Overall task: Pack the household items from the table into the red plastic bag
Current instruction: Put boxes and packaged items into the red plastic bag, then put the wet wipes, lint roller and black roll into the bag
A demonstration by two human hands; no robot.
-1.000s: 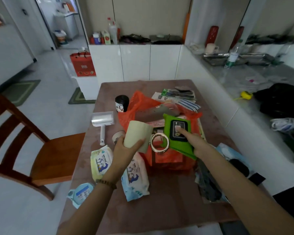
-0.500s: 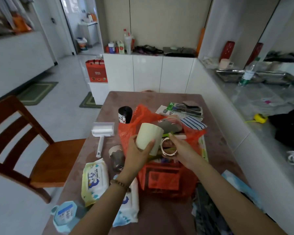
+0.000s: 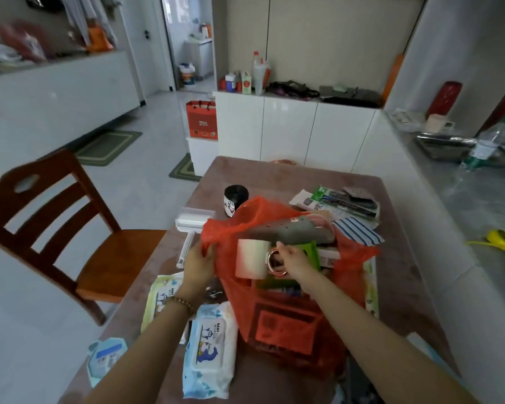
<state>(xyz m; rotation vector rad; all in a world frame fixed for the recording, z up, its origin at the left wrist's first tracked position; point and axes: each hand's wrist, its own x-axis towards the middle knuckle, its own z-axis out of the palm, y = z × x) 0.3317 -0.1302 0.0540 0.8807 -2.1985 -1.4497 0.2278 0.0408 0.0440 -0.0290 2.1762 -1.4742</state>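
Approx. halfway: red plastic bag (image 3: 286,325) already holding several items. Right hand (image 3: 289,259) gripping mug (image 3: 251,259) by handle over bag; left hand (image 3: 199,265) pinching bag rim. Wipes packs (image 3: 209,349), lint roller (image 3: 191,228) left of bag, still unpacked.

Both forearms are left bare, no sleeves being seen. A brown beaded bracelet (image 3: 180,304) is worn at the left wrist.

We have only one view: a wide camera on the person's head, looking forward and down, close over the counter (image 3: 274,182), with the room behind bending at the edges.
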